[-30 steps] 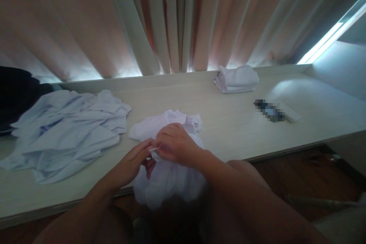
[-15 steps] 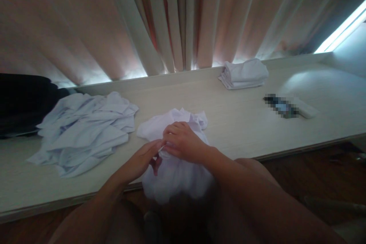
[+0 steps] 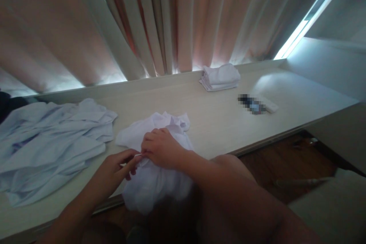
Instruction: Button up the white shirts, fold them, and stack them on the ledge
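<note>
At the far left, a dark bundle [image 3: 8, 105] sits at the edge of view on the counter [image 3: 223, 126], just left of the loose pile of pale blue shirts [image 3: 54, 141]. That pile spreads wide and crumpled, well left of the white garment [image 3: 154, 175] I am working on.

My left hand [image 3: 114, 167] comes in from the lower left, just left of the white garment, fingers drawn together in a narrow grip that pinches a small edge of the cloth at its near side. My right hand [image 3: 161, 148] lies on top of the white garment, knuckles up, fingers curled down and closed on the same bit of fabric, its fingertips touching those of my left hand.

The white garment lies bunched at the front edge of the counter, its upper part on the surface and its lower part hanging over the edge toward my lap.

Behind and to the right of the white garment, near the curtain [image 3: 143, 26], rests a folded white stack [image 3: 220, 78]. Just right of that stack and nearer to me lies a small flat object [image 3: 257, 105], partly blurred, so I cannot tell what it is.
</note>
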The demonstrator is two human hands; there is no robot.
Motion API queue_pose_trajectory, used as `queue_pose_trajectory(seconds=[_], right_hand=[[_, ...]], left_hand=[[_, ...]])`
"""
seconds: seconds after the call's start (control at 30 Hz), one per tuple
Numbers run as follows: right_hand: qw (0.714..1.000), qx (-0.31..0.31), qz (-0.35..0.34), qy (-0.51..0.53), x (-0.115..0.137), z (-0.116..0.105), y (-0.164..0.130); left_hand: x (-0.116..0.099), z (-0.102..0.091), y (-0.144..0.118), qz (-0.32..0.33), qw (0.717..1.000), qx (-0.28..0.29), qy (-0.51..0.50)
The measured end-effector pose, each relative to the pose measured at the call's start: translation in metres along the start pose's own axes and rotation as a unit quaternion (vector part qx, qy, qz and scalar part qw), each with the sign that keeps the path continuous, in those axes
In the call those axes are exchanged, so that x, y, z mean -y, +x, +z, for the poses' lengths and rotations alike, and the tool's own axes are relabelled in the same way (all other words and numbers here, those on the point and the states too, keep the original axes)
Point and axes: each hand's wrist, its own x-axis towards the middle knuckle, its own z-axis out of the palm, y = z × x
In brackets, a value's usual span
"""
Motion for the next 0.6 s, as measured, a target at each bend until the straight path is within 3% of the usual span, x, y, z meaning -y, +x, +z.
queue_pose_trajectory(seconds=[0.2, 0.47, 0.6], right_hand=[[1.0, -0.001, 0.02, -0.02, 0.002, -0.003, -0.006], [0.999, -0.046, 0.026, 0.003, 0.003, -0.007, -0.012], [0.998, -0.043, 0.041, 0.024, 0.001, -0.011, -0.018]], left_hand=[[-0.003, -0.002, -0.008, -0.01, 0.999, -0.016, 0.028], [-0.031, -0.005, -0.012, -0.009, 0.994, -0.104, 0.027], [-0.035, -0.01, -0.012, -0.025, 0.987, -0.154, 0.023]])
